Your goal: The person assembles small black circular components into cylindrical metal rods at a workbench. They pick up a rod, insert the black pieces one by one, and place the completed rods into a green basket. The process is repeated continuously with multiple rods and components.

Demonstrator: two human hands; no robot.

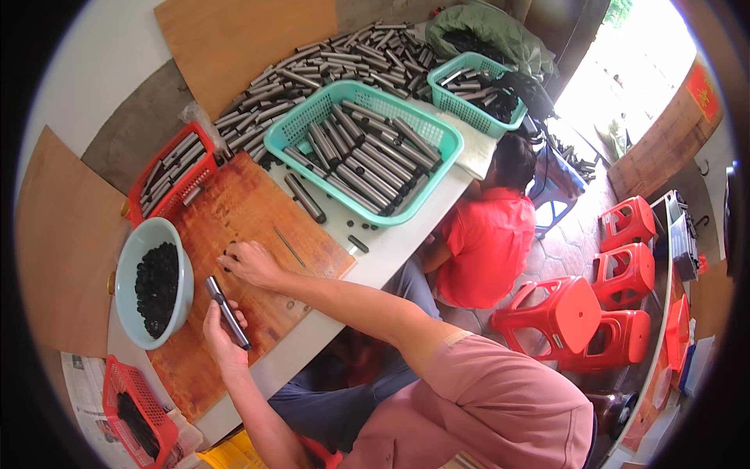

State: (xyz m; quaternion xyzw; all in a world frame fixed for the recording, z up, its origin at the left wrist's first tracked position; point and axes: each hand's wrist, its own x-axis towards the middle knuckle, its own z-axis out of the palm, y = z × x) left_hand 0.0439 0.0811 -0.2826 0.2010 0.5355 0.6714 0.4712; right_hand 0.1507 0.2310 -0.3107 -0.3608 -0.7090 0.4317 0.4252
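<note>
My left hand (225,334) is wrapped round a shiny metal tube (227,311) with a black lower end, held tilted over the front of a stained wooden board (266,313). Just beyond it, my right hand (254,264) rests low over the board with its fingers drawn together. A small dark piece shows at those fingertips, too small to make out. Beside my right hand lies a thin metal rod (290,246). To the left stands a pale blue bowl (185,285) holding many small black caps (157,289).
A turquoise basket (363,215) of metal tubes stands past the board, before a large tube pile (344,59). Red baskets (187,184) (125,375) sit at left. A second turquoise basket (469,113) is farther back. A person in red (484,242) sits nearby; red stools (558,313) stand right.
</note>
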